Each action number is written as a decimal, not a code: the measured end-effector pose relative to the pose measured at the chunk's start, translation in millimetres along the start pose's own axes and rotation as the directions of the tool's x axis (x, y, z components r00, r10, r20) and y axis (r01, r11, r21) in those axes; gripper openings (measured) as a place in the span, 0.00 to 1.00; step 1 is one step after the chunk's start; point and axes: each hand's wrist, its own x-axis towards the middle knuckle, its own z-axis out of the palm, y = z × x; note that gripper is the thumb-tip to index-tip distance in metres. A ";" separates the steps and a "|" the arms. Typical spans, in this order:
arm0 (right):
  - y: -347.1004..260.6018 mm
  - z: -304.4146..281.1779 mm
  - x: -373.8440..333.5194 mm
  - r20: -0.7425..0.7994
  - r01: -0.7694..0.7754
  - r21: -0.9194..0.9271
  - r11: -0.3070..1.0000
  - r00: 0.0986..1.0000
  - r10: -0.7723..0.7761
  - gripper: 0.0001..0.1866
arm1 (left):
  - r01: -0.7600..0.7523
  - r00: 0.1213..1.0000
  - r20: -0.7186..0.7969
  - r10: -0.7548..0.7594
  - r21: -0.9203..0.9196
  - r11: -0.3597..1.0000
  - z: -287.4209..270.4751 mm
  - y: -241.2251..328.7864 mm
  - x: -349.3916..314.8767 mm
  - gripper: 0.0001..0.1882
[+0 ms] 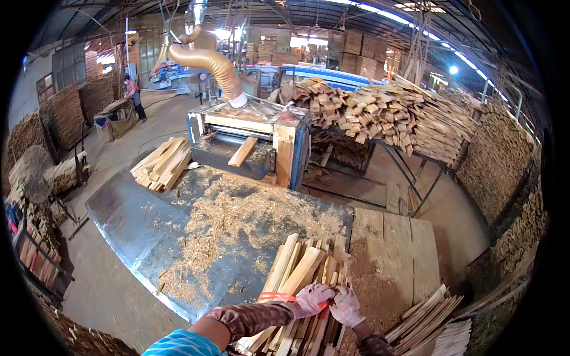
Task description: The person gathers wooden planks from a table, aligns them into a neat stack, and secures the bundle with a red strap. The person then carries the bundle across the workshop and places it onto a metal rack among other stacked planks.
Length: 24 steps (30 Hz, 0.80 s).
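A bundle of long wooden slats (pixel 303 268) lies at the near edge of the metal table, with a red strap (pixel 278 296) across it. My left hand (pixel 313 299), in a pale knitted glove, is on top of the bundle with its fingers curled closed on the strap. Right beside it, my right hand (pixel 346 307), gloved the same way, pinches at the strap, a bit of red showing between the two hands. The exact grip of the fingertips is partly hidden.
Sawdust and shavings (pixel 219 228) cover much of the metal table (pixel 127 202). Ahead stands a planing machine (pixel 249 133) with a slat (pixel 243 152) on its bed and a ducting hose (pixel 214 65). Loose slats (pixel 163 163) lie left of it; more slats (pixel 424 314) sit near right.
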 end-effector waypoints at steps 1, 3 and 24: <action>-2.8 0.3 3.1 -0.012 0.060 -0.055 0.997 0.998 -0.061 0.17 | 0.006 1.000 0.001 -0.006 0.002 1.000 1.1 -3.1 -2.9 0.11; -5.8 -13.2 13.1 -0.055 0.142 -0.093 0.985 0.987 -0.148 0.17 | 0.015 1.000 -0.003 -0.015 0.003 1.000 6.9 -10.0 -5.9 0.10; -30.3 -29.1 15.9 0.005 -0.094 -0.042 0.995 0.996 0.094 0.14 | -0.203 0.955 0.242 0.174 0.101 0.974 -31.5 -18.7 -12.1 0.05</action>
